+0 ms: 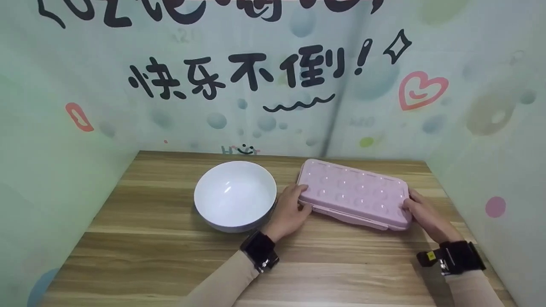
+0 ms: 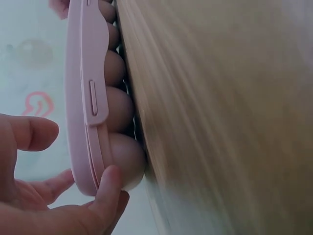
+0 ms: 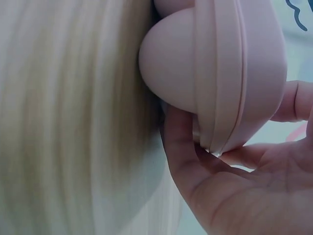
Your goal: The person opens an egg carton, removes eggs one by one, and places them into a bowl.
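A pink lidded tray [image 1: 352, 194] stands at the back right of the table, its lid closed and dotted with small domes. Round cups [image 2: 121, 156] bulge from its underside, right at the tabletop in both wrist views. My left hand [image 1: 291, 213] grips its left end, with fingers [image 2: 108, 188] at the lower edge and others behind the lid. At the right end my right hand [image 1: 433, 217] grips the tray, one finger [image 3: 180, 142] tucked beneath an end cup. A latch [image 2: 94, 98] runs along the front side.
A white bowl [image 1: 235, 194] stands just left of my left hand. The wooden table [image 1: 140, 264] reaches back to a printed cloth wall [image 1: 192, 123], with more cloth on both sides. Each wrist wears a black camera band [image 1: 463, 258].
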The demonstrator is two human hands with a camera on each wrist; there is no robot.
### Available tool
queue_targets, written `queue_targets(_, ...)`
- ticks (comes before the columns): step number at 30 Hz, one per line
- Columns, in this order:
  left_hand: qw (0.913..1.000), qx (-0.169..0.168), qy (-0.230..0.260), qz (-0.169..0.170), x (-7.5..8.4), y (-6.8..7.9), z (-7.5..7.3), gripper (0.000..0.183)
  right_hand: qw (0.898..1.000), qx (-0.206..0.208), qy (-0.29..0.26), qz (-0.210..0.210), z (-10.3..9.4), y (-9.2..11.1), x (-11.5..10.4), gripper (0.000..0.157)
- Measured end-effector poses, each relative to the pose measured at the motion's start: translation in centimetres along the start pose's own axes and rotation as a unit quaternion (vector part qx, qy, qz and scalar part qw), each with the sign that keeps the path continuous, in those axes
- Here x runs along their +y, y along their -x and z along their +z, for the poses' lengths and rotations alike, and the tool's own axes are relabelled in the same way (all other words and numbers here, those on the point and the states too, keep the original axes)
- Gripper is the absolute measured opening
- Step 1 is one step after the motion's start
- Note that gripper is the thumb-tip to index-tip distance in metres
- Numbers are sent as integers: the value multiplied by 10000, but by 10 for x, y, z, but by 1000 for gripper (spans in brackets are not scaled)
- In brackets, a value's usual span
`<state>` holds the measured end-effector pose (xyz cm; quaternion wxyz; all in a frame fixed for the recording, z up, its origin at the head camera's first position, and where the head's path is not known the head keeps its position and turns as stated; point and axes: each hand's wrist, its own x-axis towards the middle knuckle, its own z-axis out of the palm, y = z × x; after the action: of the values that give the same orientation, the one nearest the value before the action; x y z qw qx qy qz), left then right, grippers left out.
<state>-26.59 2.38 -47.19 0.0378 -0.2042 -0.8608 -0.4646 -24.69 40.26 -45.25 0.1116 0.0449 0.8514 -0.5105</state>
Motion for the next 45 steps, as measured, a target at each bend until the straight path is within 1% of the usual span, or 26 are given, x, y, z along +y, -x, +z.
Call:
queue_targets(6,9996,6,97,-255,1,9,0,64,9999,-48,-52,-102,2,-8,-1,77)
queue_targets(9,9996,-47,13,-279,1,13,-2,69,9998,-104,-62,-163,2,-13,-2,77)
queue_targets(12,9994,-143,-142,-282,3,15,-4,68,9994,-163,-161,-276,2,-18,-4,76)
queue_targets(15,9990,-225,-260,-295,5,16,-5,67,9991,-191,-150,-341,2,-22,-6,75)
queue_targets(23,9974,-388,-377,-472,7,20,-8,69,9989,-168,82,-435,4,-32,-8,70)
queue_targets(28,9966,-530,-470,-432,10,21,-9,69,9985,-178,175,-488,3,-38,-11,67)
queue_targets(30,9959,-574,-538,-449,11,22,-11,70,9982,-167,320,-482,3,-38,-14,66)
queue_targets(33,9948,-635,-629,-487,14,23,-13,70,9962,-104,714,-496,3,-38,-19,65)
queue_targets(36,9944,-649,-731,-392,15,23,-15,70,9917,-23,1190,-492,3,-36,-23,65)
queue_targets(38,9943,-650,-780,-323,16,23,-16,70,9893,8,1380,-463,3,-35,-25,65)
queue_targets(40,9942,-632,-835,-251,15,23,-15,70,9880,23,1484,-436,3,-34,-26,65)
queue_targets(45,9933,-597,-956,-236,13,22,-14,70,9880,-23,1494,-391,4,-31,-27,65)
